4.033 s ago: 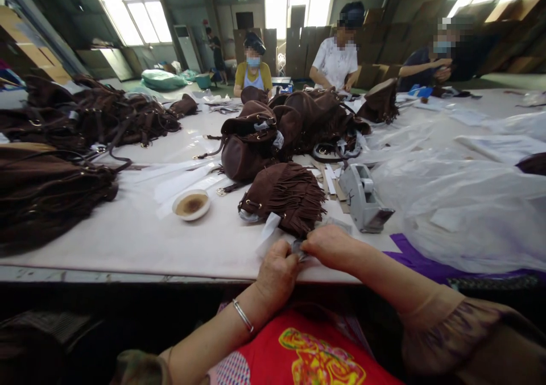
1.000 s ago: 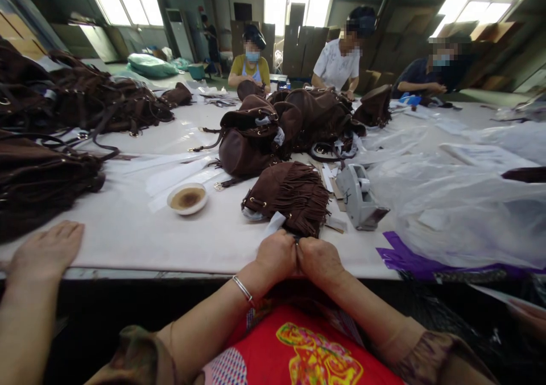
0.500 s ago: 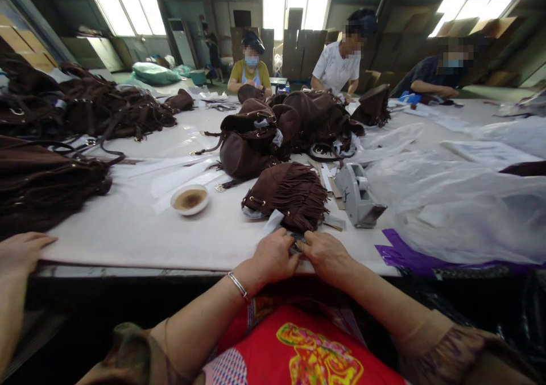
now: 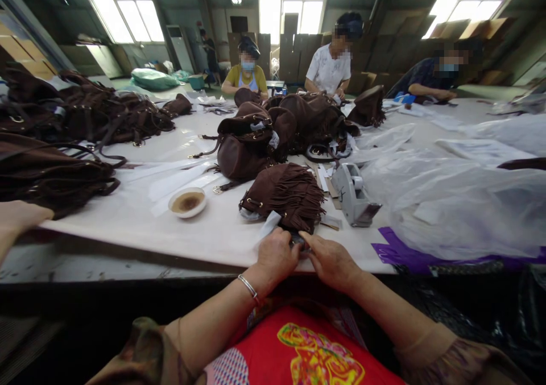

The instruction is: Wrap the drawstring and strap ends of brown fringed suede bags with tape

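Note:
At the table's front edge, my left hand and my right hand are close together, fingers pinched. Between the fingertips is a small dark, partly shiny piece, too covered to name. Just beyond it lies a dark brown fringed bag with gold eyelets, its fringe turned right. A whitish strip sticks out by its lower edge, near my left fingers. To the bag's right stands a grey tape dispenser. On the left sits a white dish with a brown residue inside.
Piles of brown bags lie at the table's centre and left. Clear plastic sheeting and purple tape cover the right side. Another person's hand grips the white table cover at far left. Several people work across the table.
The other person's hand at far left has lifted the table cover's edge, baring the table's front beneath. My hands stay almost in place, my right fingers slightly shifted. The view has moved slightly.

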{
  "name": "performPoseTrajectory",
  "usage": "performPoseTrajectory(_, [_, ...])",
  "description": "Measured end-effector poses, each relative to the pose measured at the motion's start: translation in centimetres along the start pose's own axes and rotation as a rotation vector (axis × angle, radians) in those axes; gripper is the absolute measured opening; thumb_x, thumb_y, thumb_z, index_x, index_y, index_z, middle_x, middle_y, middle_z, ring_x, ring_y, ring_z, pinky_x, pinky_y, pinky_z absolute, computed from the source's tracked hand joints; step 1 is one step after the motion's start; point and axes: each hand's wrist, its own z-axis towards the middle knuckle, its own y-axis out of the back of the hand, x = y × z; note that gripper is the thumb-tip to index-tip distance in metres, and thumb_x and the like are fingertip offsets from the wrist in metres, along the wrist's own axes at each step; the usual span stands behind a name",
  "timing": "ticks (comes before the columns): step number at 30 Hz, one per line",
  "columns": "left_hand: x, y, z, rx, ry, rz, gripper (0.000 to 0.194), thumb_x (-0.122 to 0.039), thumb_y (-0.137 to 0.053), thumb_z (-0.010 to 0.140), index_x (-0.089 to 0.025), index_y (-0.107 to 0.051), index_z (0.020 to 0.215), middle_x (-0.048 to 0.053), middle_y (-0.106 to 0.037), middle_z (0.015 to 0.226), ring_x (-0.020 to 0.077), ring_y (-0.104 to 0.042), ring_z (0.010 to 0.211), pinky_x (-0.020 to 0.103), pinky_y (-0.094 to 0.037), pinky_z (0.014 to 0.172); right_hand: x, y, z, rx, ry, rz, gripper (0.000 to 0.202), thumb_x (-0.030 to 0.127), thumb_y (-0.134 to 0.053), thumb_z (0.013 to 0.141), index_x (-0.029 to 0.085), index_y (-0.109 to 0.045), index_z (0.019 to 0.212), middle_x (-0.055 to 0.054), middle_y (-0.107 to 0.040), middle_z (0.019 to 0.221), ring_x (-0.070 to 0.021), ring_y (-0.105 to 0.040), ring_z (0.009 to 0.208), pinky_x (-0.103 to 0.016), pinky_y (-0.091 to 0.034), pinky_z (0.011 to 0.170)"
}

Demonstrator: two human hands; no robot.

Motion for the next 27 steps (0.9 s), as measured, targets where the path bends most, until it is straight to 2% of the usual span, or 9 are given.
performPoseTrajectory(5, [-0.1, 0.0, -0.1, 0.000, -0.039, 0.050, 0.022, -0.037, -0.052, 0.090, -0.018, -0.065, 0.088, 0.008, -0.064, 0.094, 0.0203, -0.062, 0.084, 0.031, -0.049, 0.072, 0.4, 0.5, 0.2, 0.013, -0.074, 0.032, 0.029, 0.015, -0.049, 0.087, 0.017, -0.059, 0.114, -0.008, -0.068, 0.104, -0.0223, -0.064, 0.094, -0.033, -0.050, 0.082])
performPoseTrajectory(12, [0.1, 0.6, 0.5, 0.060, -0.102, 0.139, 0.021, -0.031, -0.050, 0.089, -0.017, -0.066, 0.086, 0.008, -0.065, 0.091, 0.0211, -0.063, 0.081, 0.033, -0.051, 0.070, 0.9, 0.5, 0.3, -0.003, -0.091, -0.063, 0.017, 0.016, -0.050, 0.091, 0.018, -0.063, 0.100, -0.006, -0.067, 0.093, -0.0194, -0.063, 0.086, -0.028, -0.045, 0.074])
performPoseTrajectory(19, [0.9, 1.4, 1.6, 0.155, -0.268, 0.210, 0.026, -0.032, -0.049, 0.089, -0.016, -0.068, 0.087, 0.011, -0.065, 0.091, 0.0222, -0.063, 0.081, 0.034, -0.051, 0.070, 0.3, 0.4, 0.7, 0.010, 0.035, -0.178, 0.022, 0.024, -0.053, 0.094, 0.021, -0.064, 0.112, -0.004, -0.065, 0.091, -0.0164, -0.059, 0.079, -0.027, -0.039, 0.066])
performPoseTrajectory(23, [1.0, 1.4, 1.7, 0.130, -0.329, 0.201, 0.027, -0.031, -0.047, 0.091, -0.015, -0.068, 0.087, 0.012, -0.064, 0.090, 0.0234, -0.061, 0.080, 0.036, -0.050, 0.070, 0.3, -0.2, 0.7, -0.036, 0.045, -0.220, 0.019, 0.022, -0.051, 0.095, 0.020, -0.068, 0.105, -0.005, -0.062, 0.087, -0.0174, -0.056, 0.080, -0.027, -0.038, 0.067])
performPoseTrajectory(27, [0.8, 1.5, 0.9, 0.035, -0.367, 0.140, 0.023, -0.030, -0.048, 0.092, -0.016, -0.066, 0.091, 0.011, -0.061, 0.094, 0.0224, -0.058, 0.085, 0.036, -0.049, 0.074, 0.0, -0.9, 0.5, -0.087, 0.047, -0.165, 0.019, 0.018, -0.050, 0.095, 0.018, -0.068, 0.094, -0.005, -0.061, 0.084, -0.0172, -0.055, 0.081, -0.027, -0.039, 0.070])
